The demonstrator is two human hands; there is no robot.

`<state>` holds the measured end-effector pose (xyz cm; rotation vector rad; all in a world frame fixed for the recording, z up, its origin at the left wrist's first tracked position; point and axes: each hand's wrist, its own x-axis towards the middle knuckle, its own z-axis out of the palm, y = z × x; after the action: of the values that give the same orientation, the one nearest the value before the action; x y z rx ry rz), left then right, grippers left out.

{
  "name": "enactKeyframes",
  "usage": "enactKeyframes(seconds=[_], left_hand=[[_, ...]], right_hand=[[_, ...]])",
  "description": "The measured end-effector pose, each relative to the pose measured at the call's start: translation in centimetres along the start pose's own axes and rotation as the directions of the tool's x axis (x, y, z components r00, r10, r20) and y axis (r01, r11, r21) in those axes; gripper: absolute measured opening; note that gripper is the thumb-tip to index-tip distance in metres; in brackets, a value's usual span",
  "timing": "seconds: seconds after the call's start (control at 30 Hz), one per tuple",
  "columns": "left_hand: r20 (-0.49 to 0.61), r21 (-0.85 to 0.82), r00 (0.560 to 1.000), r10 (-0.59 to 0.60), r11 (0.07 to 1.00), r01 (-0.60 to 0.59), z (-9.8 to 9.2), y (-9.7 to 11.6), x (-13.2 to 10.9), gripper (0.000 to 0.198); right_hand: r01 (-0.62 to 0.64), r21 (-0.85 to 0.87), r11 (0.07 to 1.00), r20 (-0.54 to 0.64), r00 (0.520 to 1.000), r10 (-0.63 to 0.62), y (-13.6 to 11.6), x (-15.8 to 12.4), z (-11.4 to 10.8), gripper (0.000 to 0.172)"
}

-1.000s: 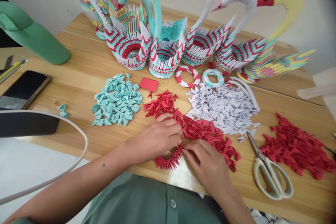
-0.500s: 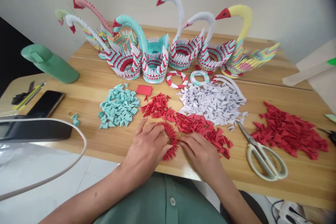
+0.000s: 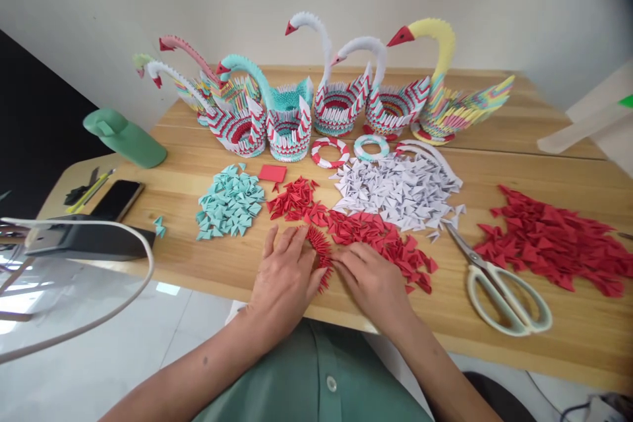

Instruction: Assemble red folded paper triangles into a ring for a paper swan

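A spiky red ring of folded paper pieces (image 3: 322, 252) lies near the table's front edge, partly covered by my left hand (image 3: 285, 275). My left fingers curve over its left side and the thumb presses the near side, so the hand is closed on it. At the ring's right edge my right hand (image 3: 374, 281) has its thumb and fingertips pinched together. What sits in that pinch is hidden. Just beyond both hands spreads a heap of red paper triangles (image 3: 368, 232), with white paper triangles (image 3: 398, 192) behind it and teal paper triangles (image 3: 230, 203) to the left.
Several paper swans (image 3: 289, 132) line the back. Before them lie a red-and-white ring (image 3: 319, 159) and a teal-and-white ring (image 3: 372, 157). Scissors (image 3: 504, 297) and more red triangles (image 3: 554, 241) are at right; a green bottle (image 3: 126, 138), phone (image 3: 117, 200) and cable (image 3: 143, 277) at left.
The head view has shifted, so the whole scene sits differently in the picture. Both hands stay at the red ring, my right fingertips still pinched against its right edge.
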<state>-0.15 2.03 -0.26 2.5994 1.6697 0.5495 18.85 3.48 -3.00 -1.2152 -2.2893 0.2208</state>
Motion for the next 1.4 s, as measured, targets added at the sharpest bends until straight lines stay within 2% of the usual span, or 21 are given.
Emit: enactKeyframes(seconds=[0.27, 0.53, 0.73, 1.17, 1.3, 1.4], left_hand=[[0.066, 0.040, 0.991, -0.120, 0.992, 0.117, -0.6, 0.7, -0.3, 0.017], [0.066, 0.060, 0.981, -0.183, 0.982, 0.179, 0.0, 1.2, -0.9, 0.028], [0.114, 0.050, 0.969, -0.217, 0.976, 0.213, 0.3, 2.0, -0.8, 0.022], [0.067, 0.063, 0.979, -0.193, 0.980, 0.189, 0.9, 2.4, -0.8, 0.023], [0.046, 0.006, 0.984, -0.172, 0.985, 0.172, 0.1, 1.8, -1.0, 0.026], [-0.048, -0.053, 0.990, -0.134, 0.990, 0.132, -0.8, 0.8, -1.6, 0.029]], right_hand=[[0.025, -0.003, 1.000, -0.051, 0.998, -0.025, 0.1, -0.1, 0.3, 0.021], [0.028, -0.051, 0.998, -0.017, 0.999, -0.029, 0.1, -0.1, 0.6, 0.019], [0.043, -0.070, 0.997, 0.001, 0.999, -0.043, 0.1, -0.1, 0.7, 0.020], [0.065, -0.137, 0.988, 0.027, 0.998, -0.062, -0.4, 0.3, 0.9, 0.019], [0.066, -0.080, 0.995, -0.051, 0.996, -0.070, -0.3, 0.1, 0.2, 0.023], [0.051, -0.025, 0.998, -0.143, 0.988, -0.055, -0.3, -0.7, -1.0, 0.023]])
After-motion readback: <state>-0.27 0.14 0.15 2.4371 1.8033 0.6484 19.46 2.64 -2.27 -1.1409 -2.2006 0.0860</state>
